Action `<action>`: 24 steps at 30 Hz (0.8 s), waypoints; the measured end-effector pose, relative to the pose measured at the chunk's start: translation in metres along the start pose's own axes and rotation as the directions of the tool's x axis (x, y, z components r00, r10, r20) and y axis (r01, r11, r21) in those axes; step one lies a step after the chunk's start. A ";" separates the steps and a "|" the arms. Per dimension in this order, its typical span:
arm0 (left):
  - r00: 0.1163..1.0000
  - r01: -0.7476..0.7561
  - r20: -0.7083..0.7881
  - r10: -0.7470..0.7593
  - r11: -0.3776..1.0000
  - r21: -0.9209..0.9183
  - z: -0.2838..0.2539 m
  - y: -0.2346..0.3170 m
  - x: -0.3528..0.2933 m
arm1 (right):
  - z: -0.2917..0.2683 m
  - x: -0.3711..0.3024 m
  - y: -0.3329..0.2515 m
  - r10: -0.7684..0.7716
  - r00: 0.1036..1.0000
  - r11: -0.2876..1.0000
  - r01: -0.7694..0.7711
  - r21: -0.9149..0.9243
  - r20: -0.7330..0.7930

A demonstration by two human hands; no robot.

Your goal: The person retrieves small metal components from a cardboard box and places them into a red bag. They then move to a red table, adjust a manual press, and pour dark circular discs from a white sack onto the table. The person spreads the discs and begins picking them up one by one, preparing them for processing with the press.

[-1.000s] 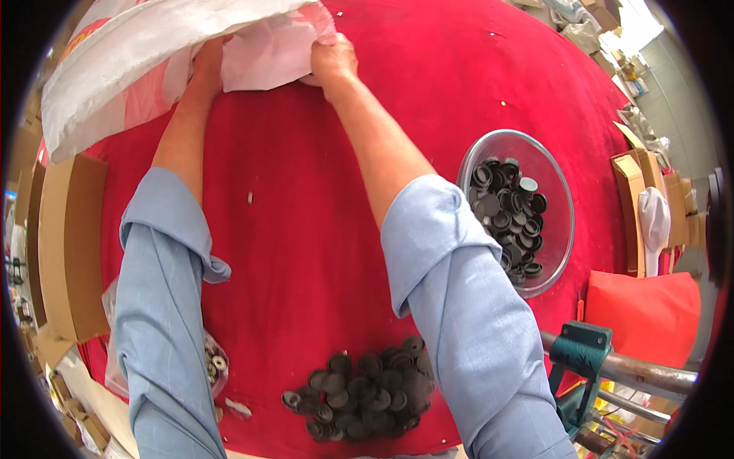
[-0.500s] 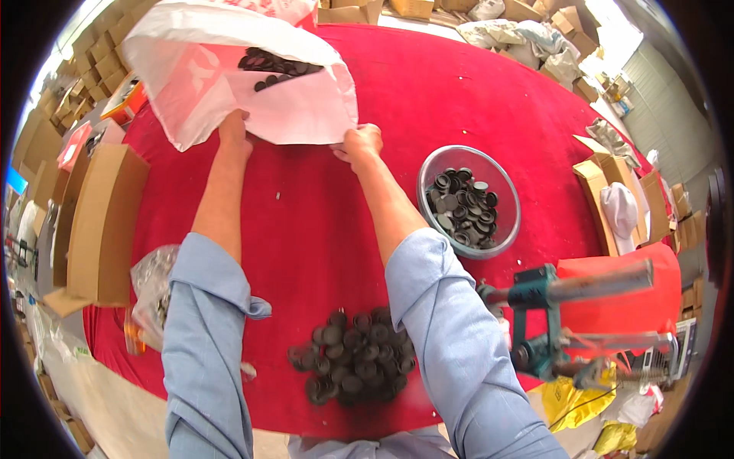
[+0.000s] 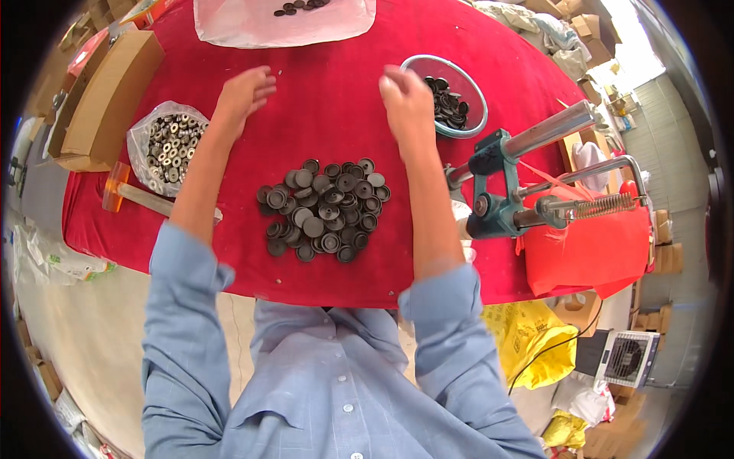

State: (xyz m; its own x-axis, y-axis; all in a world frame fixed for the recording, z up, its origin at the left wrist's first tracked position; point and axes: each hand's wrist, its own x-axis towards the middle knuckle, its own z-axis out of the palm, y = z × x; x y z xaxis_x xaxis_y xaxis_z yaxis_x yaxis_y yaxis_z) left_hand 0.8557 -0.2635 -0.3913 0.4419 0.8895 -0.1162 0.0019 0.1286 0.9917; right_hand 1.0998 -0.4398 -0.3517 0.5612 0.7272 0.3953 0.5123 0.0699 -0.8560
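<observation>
My left hand [image 3: 246, 93] is open, fingers apart and slightly blurred, above the red cloth beyond a pile of black round caps [image 3: 329, 206]. My right hand [image 3: 410, 99] is raised beside the left rim of a clear bowl [image 3: 475, 80] with more black caps [image 3: 449, 103] in it. Its fingers are bent and smeared by motion, and nothing shows in them. Past both hands, at the top edge, lies a white sack [image 3: 287, 29], partly out of view, with a few black caps [image 3: 302, 6] on it. Neither hand touches the sack.
A clear bag of small metal rings [image 3: 172, 149], a hammer with an orange head [image 3: 116, 186] and a cardboard box [image 3: 115, 99] stand on the left. A green metal hand press [image 3: 493, 183] juts in at the right near a red bag [image 3: 589, 252]. Yellow bags [image 3: 535, 344] lie below the table edge.
Both hands have let go of the white sack and drawn back toward me. The view has tilted down, showing the cap pile, the bag of metal rings and the hammer more fully.
</observation>
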 end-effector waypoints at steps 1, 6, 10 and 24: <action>0.994 -0.099 0.065 0.092 0.987 0.125 0.006 0.006 -0.046 | -0.010 -0.031 0.001 -0.033 0.999 0.999 0.033 -0.020 -0.001; 0.911 -0.404 0.325 0.255 0.395 0.825 0.022 -0.021 -0.239 | -0.040 -0.186 -0.004 -0.108 0.937 0.923 0.218 -0.316 0.332; 0.908 -0.417 0.388 0.158 0.241 0.876 0.046 -0.062 -0.262 | -0.017 -0.227 -0.010 -0.092 0.872 0.833 0.332 -0.442 0.481; 0.877 -0.433 0.391 0.279 0.106 0.895 0.026 -0.058 -0.131 | 0.067 -0.119 0.017 -0.161 0.928 0.675 0.351 -0.649 0.335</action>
State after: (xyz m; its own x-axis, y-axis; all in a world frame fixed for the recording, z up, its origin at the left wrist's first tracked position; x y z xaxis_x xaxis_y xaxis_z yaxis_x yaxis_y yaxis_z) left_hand 0.8212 -0.3986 -0.4322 0.7388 0.6446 0.1966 0.6120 -0.7639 0.2047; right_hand 0.9976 -0.4795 -0.4356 0.2209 0.8927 0.3929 0.9648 -0.1409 -0.2222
